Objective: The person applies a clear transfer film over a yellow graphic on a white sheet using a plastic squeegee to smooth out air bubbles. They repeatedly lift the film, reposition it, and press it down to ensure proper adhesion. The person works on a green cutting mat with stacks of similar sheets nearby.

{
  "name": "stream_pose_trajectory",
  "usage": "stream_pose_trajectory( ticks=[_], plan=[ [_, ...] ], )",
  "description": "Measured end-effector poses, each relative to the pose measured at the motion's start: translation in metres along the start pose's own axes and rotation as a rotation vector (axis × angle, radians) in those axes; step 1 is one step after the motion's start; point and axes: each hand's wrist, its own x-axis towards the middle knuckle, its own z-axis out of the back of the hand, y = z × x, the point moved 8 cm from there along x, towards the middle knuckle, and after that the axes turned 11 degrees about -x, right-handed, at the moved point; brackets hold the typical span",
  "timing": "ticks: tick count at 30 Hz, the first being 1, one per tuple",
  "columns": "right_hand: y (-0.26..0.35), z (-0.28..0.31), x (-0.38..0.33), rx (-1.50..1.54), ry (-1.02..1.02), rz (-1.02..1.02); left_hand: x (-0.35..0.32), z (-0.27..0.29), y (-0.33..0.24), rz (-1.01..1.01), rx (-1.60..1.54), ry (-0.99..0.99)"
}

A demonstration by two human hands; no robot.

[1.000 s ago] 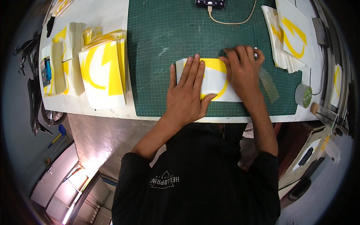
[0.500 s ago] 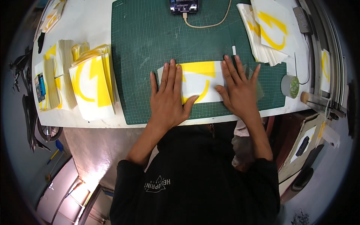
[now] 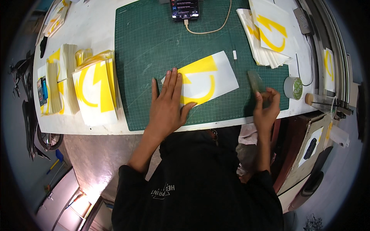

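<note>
A white sheet with a yellow shape (image 3: 208,77) lies tilted on the green cutting mat (image 3: 154,46). My left hand (image 3: 167,106) rests flat on the sheet's left end, fingers spread. My right hand (image 3: 266,107) is off the sheet at the mat's right edge, fingers pinched on a thin translucent plastic strip (image 3: 255,81) that stands up from it.
A stack of white and yellow sheets (image 3: 96,88) sits left of the mat, another stack (image 3: 268,34) at the back right. A phone with a cable (image 3: 185,8) lies at the mat's far edge. A tape roll (image 3: 293,87) and a small white blade-like piece (image 3: 234,54) lie to the right.
Both hands were flat on the sheet. Now my right hand has come off it to the right, holding the translucent strip. The sheet has turned to a tilt.
</note>
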Motion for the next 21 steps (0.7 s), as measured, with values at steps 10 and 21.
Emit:
stream_pose_trajectory(
  ticks=[10, 21],
  plan=[
    [0.08, -0.031, -0.021, -0.21, -0.119, 0.486, -0.005, 0.003, 0.003, 0.007, -0.039, -0.057],
    [0.116, -0.063, 0.044, -0.184, -0.173, 0.571, 0.0, 0.006, 0.002, -0.011, -0.125, -0.102]
  ],
)
